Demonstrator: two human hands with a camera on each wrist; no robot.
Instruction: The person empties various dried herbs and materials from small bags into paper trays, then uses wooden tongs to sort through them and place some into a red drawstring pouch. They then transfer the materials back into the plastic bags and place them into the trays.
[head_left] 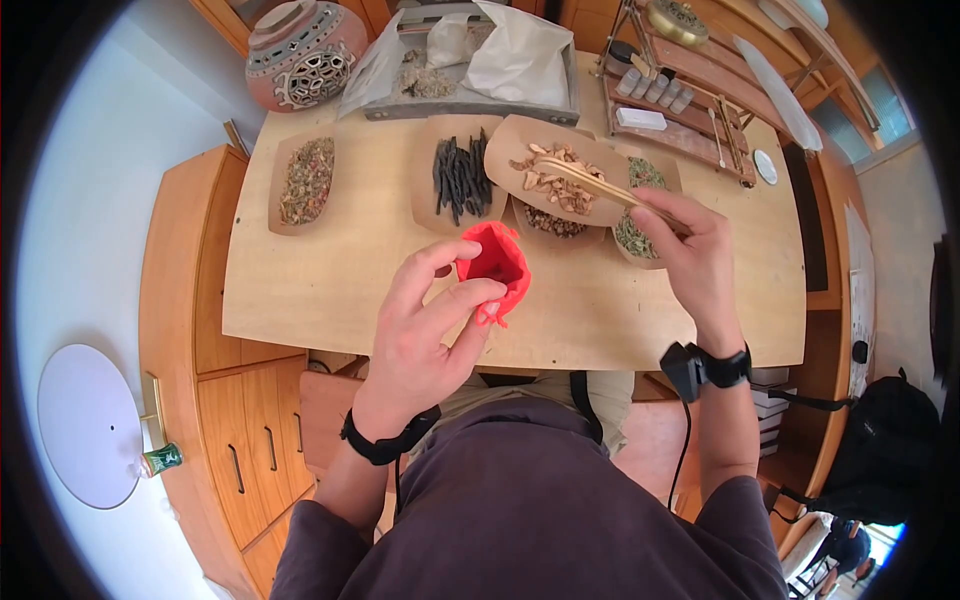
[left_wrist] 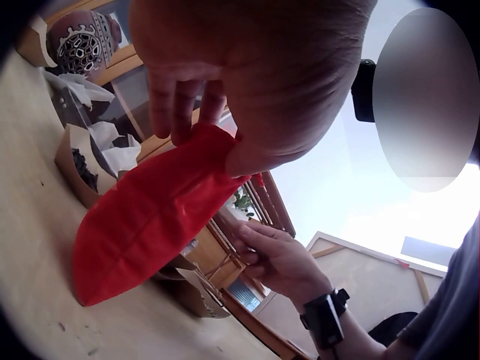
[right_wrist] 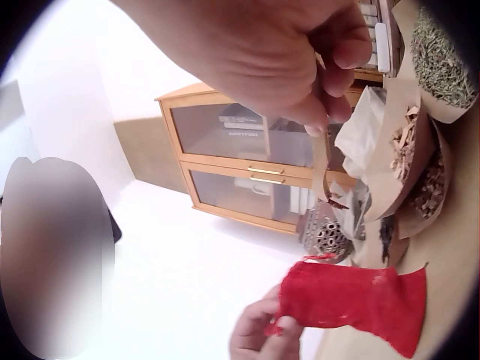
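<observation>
My left hand point(head_left: 415, 325) pinches the rim of a red drawstring pouch point(left_wrist: 154, 217), thumb on one side and fingers on the other. In the head view its mouth gapes upward, and the inside is dark. My right hand point(head_left: 690, 250) grips wooden tongs point(head_left: 592, 184) between thumb and fingers. Their tips overlap the tan dried slices point(head_left: 570, 158) on a brown paper tray point(head_left: 508, 140). In the right wrist view, small brown bits point(right_wrist: 339, 204) show at the tips of the tongs. The pouch hangs close over the table in the left wrist view.
Nearby paper trays hold black sticks point(head_left: 462, 178), dark brown pieces point(head_left: 552, 224), green herbs point(head_left: 636, 240) and mixed dried bits point(head_left: 306, 180). A grey box point(head_left: 480, 100) with white bags, a pierced pot point(head_left: 305, 55) and a wooden rack point(head_left: 690, 130) stand behind.
</observation>
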